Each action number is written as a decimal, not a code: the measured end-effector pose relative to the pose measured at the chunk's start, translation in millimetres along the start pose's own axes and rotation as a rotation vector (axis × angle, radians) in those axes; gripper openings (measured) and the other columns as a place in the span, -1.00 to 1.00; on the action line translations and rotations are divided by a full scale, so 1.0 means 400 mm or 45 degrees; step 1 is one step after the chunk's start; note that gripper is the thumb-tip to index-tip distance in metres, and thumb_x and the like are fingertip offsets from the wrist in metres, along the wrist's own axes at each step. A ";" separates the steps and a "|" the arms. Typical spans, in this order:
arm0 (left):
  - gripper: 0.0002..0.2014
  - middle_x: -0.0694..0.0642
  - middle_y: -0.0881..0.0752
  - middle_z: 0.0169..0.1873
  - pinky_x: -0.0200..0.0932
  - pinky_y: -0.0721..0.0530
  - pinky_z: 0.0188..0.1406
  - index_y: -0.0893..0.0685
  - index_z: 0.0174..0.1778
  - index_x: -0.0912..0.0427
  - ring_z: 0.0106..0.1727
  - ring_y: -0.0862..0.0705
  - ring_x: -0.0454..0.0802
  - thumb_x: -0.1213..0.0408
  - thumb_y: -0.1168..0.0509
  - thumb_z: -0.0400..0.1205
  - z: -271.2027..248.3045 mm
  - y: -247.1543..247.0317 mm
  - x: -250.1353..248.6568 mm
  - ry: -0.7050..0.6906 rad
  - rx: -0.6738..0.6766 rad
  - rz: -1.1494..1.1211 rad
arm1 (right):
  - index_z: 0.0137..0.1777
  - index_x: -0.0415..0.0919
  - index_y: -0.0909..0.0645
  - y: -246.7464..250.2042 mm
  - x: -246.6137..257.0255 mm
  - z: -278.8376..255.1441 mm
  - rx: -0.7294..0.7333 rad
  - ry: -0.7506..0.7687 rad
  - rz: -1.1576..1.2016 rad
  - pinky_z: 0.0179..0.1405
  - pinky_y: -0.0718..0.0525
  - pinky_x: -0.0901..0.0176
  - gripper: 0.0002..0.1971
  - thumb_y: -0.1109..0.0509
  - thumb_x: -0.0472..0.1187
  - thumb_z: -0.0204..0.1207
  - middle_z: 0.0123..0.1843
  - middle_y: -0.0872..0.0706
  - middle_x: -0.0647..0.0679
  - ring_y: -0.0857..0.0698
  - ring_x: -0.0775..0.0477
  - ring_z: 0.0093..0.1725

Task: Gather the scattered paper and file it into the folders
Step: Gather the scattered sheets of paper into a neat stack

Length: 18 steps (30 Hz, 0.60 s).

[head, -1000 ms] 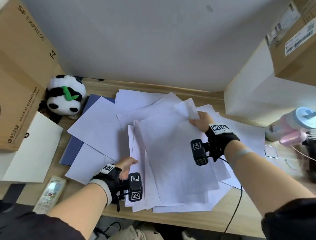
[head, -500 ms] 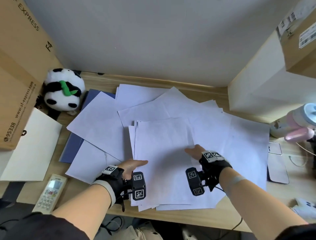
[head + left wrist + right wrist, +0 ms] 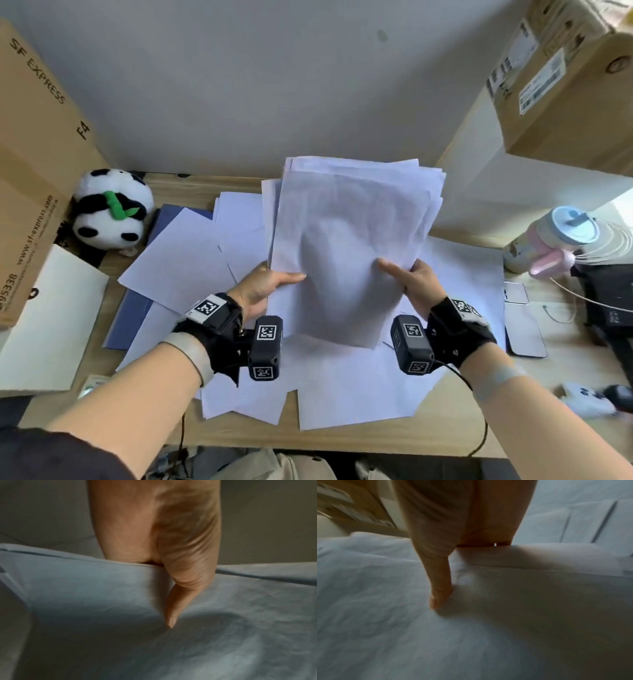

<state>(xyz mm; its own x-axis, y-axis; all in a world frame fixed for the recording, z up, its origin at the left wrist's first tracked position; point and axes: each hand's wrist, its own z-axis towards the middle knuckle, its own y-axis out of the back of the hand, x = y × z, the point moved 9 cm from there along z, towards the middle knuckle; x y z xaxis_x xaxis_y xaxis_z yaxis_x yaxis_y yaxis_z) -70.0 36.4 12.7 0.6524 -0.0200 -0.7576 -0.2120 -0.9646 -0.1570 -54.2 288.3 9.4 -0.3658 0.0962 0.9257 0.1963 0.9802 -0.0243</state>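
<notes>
Item: sheaf of thin white paper sheets (image 3: 349, 240), held upright above the light wooden bench (image 3: 445, 435), edges uneven at top, lower middle bulging twd the person. Step in hand (judged): squaring the gathered sheaf before filing. To do well: loosen hold a little, tap lower edge on bench so sheets drop flush, keep thumbs light so thin sheets don't crease; avoid sweeping loose white sheets (image 3: 359, 387) lying under it off the front edge. Left hand (image 3: 263, 291): grip clamped on sheaf's left edge, thumb laid across the front face, fingers hidden behind; wrist view shows thumb (image 3: 176, 599) pressed flat on paper. Right hand (image 3: 411, 281): grip clamped on right edge, mirror pose, thumb (image 3: 440, 585) denting the sheet. Both palms face inward, forearms converge from near edge. Dark blue flat folder (image 3: 128, 318): on bench at left, mostly covered by loose sheets, well apart from sheaf; needs uncovering before filing. Task est.: early–mid, much paper not yet gathered.
</notes>
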 end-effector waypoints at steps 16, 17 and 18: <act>-0.71 0.03 -0.77 -0.09 -0.30 -0.64 0.02 -0.72 0.10 0.25 -0.02 -0.73 -0.05 0.48 -0.47 0.46 0.027 -0.027 -0.001 -0.312 -0.211 0.076 | -0.04 -0.16 -0.74 -0.002 -0.022 -0.025 -0.044 0.064 0.079 0.14 -0.71 0.07 -0.73 -0.60 -0.30 0.23 0.00 -0.81 -0.11 -0.77 -0.06 0.00; -0.72 0.02 -0.78 -0.07 -0.33 -0.64 0.03 -0.72 0.07 0.21 -0.03 -0.74 -0.12 0.46 -0.48 0.45 0.025 -0.025 -0.014 -0.333 -0.197 0.084 | -0.02 -0.17 -0.73 -0.002 -0.014 -0.024 -0.034 0.071 0.079 0.10 -0.73 0.13 -0.74 -0.58 -0.34 0.28 -0.02 -0.81 -0.08 -0.78 0.00 -0.03; -0.73 0.01 -0.79 -0.06 -0.38 -0.65 0.01 -0.73 0.05 0.17 -0.03 -0.74 -0.17 0.44 -0.49 0.44 0.024 -0.022 -0.026 -0.351 -0.177 0.106 | 0.00 -0.18 -0.73 0.003 -0.012 -0.021 -0.028 0.074 0.063 0.05 -0.74 0.20 -0.75 -0.55 -0.37 0.33 -0.06 -0.83 -0.03 -0.79 0.05 -0.07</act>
<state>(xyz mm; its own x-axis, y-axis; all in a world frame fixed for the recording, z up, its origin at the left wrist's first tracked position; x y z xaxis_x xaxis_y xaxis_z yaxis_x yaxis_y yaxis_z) -81.9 47.6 16.0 0.4112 -0.0468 -0.9103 -0.1427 -0.9897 -0.0135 -44.7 287.5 8.2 -0.3016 0.1338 0.9440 0.2328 0.9705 -0.0632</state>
